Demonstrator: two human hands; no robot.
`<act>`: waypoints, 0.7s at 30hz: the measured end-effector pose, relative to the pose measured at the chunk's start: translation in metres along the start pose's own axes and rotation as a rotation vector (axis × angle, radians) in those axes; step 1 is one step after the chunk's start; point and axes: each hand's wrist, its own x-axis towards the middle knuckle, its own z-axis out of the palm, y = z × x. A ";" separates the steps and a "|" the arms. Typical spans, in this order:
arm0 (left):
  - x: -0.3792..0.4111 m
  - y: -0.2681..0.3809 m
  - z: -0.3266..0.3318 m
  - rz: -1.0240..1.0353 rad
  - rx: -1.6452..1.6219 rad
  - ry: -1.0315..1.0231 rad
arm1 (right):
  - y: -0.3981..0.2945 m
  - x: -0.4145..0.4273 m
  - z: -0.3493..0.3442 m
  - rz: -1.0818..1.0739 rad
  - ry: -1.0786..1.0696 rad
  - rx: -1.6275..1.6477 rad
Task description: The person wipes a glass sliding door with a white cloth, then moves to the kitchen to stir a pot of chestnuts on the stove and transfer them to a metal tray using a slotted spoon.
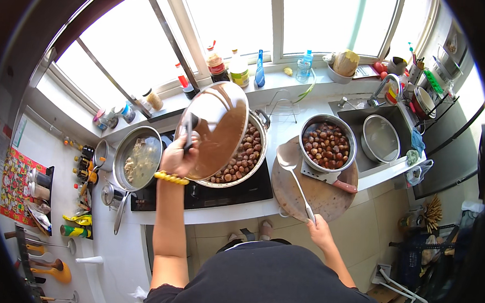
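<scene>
My left hand [180,156] grips the handle of a shiny metal pot lid [217,130]. The lid is tilted above a wide pot [262,152] on the black cooktop [240,196], hiding the pot's left part. Round brown nuts, likely chestnuts [242,159], show in the pot's uncovered part. In my right hand [318,232] is the handle of a metal wok spatula [289,155]; its blade lies over the round wooden chopping board [313,195]. On that board a steel pot of chestnuts [326,145] stands partly on the blade of a cleaver with a wooden handle [344,186].
A pan [138,159] of cloudy liquid and pale pieces sits on the left, its handle jutting over the counter. At right a metal basin [381,138] is in the sink [361,167]. Bottles [218,65] line the windowsill. A wire rack [283,106] stands behind the board.
</scene>
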 end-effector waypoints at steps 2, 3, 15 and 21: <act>-0.038 0.029 -0.006 0.027 -0.100 -0.036 | -0.031 -0.005 -0.007 -0.022 0.021 -0.023; -0.059 0.043 -0.016 0.051 -0.148 -0.071 | -0.051 -0.005 -0.008 -0.062 0.037 -0.048; -0.233 0.109 -0.104 0.433 0.141 0.188 | -0.158 0.120 0.020 -0.632 0.352 -1.039; -0.286 0.114 -0.160 0.546 0.150 0.352 | -0.189 0.159 0.043 -0.622 0.342 -1.278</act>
